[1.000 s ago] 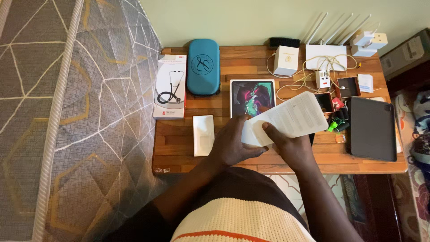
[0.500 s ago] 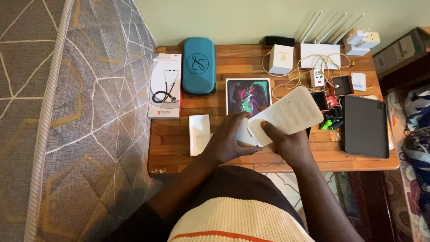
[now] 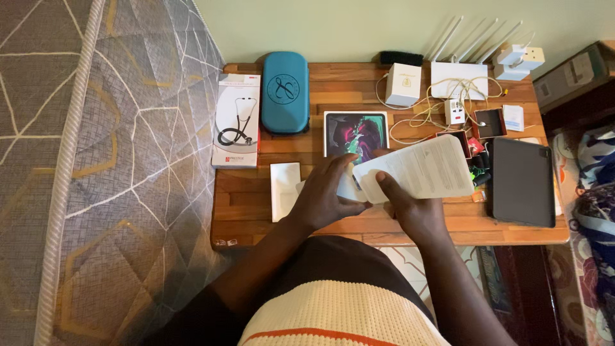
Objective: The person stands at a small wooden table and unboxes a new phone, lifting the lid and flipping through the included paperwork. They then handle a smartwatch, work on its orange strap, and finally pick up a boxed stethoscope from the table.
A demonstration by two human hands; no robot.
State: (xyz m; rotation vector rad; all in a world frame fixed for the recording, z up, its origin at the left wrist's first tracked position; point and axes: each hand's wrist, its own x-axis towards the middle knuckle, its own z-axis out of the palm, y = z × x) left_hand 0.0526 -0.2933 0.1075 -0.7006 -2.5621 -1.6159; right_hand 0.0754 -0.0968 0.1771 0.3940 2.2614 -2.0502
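Head view: both hands, left hand (image 3: 327,198) and right hand (image 3: 410,208), fingers closed on an unfolded white leaflet (image 3: 416,170) above the tabletop (image 3: 359,224), tablet box (image 3: 356,134) lying just beyond.

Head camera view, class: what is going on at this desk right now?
A person stands over a wooden desk holding a white printed sheet in both hands: the right hand grips its lower edge, the left hand its left end. Under it lies a tablet box. A small white booklet lies to the left, with a stethoscope box and a teal case behind.
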